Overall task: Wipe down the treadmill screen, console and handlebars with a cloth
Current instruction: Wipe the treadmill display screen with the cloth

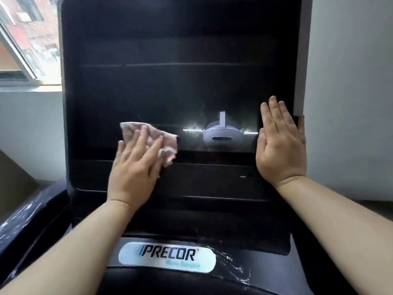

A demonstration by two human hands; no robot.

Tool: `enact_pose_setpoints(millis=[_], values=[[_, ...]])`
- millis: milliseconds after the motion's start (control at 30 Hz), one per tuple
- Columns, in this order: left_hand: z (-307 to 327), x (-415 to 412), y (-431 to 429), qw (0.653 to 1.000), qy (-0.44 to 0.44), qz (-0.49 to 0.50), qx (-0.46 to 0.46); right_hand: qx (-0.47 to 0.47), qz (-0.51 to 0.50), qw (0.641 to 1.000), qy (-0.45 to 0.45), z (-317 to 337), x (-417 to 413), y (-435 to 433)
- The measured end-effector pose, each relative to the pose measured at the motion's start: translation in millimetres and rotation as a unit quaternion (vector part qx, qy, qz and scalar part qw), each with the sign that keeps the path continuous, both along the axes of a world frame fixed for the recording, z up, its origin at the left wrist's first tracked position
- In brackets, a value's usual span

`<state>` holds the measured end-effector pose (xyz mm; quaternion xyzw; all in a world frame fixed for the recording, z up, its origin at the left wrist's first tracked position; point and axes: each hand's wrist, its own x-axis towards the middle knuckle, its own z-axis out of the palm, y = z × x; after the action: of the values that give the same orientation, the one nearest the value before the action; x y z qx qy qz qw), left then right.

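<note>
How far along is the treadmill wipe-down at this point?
Probably early. Done: nothing certain; the screen shows no clearly wiped patch. In hand: the left hand presses the cloth flat against the screen's lower left, and the right hand lies flat at its right edge. Remaining: the console around the logo plate, with no cloth on it, and the handlebars, not clearly in view.

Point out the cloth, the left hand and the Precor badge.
cloth (170,144), head view, right part beside the fingers.
left hand (132,173), head view, back of the hand.
Precor badge (168,255), head view, middle of the lettering.
</note>
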<state>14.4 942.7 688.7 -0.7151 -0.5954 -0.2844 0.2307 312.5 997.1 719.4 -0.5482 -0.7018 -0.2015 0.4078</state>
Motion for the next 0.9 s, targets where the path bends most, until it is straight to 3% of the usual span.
enact_pose_setpoints(millis=[67, 133, 167, 233, 300, 367, 467, 533, 600, 667, 733, 800, 833, 900], values=[[-1.7, -3.7, -3.5, 0.975, -0.179, 0.128, -0.013, -0.004, -0.004, 1.0, 0.004, -4.9, 0.0, -3.4], [-11.4, 31.0, -8.7, 0.952, -0.249, 0.175, -0.008, -0.011, -0.004, 1.0, 0.006, -3.8, -0.6, -3.5], [-18.0, 52.1, -14.5, 0.965, -0.224, 0.137, -0.006, -0.013, -0.004, 1.0, 0.007, -2.5, -0.7, -3.5], [-36.7, 83.2, -32.5, 0.996, -0.089, -0.017, -0.016, -0.017, -0.004, 1.0, 0.01, -1.6, -1.2, -3.7], [-47.7, 77.8, -43.8, 0.988, 0.054, -0.144, -0.023, -0.022, -0.009, 1.0, 0.015, -2.7, -1.6, -5.4], [-46.3, 45.8, -40.2, 0.986, 0.068, -0.151, -0.027, -0.024, -0.016, 0.999, 0.024, -4.5, -1.8, -6.8], [-41.4, -10.1, -39.2, 0.996, -0.085, 0.012, -0.037, -0.032, -0.017, 0.999, 0.029, -5.3, -3.8, -9.2], [-39.1, -16.7, -39.8, 0.964, -0.231, 0.123, -0.046, -0.046, -0.022, 0.998, 0.038, -3.7, -5.0, -11.4], [-38.0, 15.6, -37.1, 0.934, -0.315, 0.164, -0.039, -0.071, -0.027, 0.995, 0.058, -2.2, -6.4, -14.7], [-38.9, 60.8, -42.1, 0.962, -0.259, 0.064, -0.049, -0.11, -0.02, 0.991, 0.069, 1.0, -6.2, -17.9], [-44.6, 81.8, -51.9, 0.99, -0.075, -0.102, -0.059, -0.149, -0.007, 0.986, 0.069, 7.0, -5.2, -22.1], [-42.7, 60.8, -41.6, 0.985, 0.041, -0.162, -0.045, -0.183, 0.0, 0.981, 0.068, 11.3, -7.0, -28.0], [-39.2, 47.2, -35.5, 0.988, 0.037, -0.144, -0.042, -0.192, 0.002, 0.979, 0.069, 10.7, -9.3, -33.3], [-28.8, 31.8, -23.6, 0.995, -0.054, -0.069, -0.036, -0.166, 0.011, 0.982, 0.094, 5.2, -11.3, -44.9]])
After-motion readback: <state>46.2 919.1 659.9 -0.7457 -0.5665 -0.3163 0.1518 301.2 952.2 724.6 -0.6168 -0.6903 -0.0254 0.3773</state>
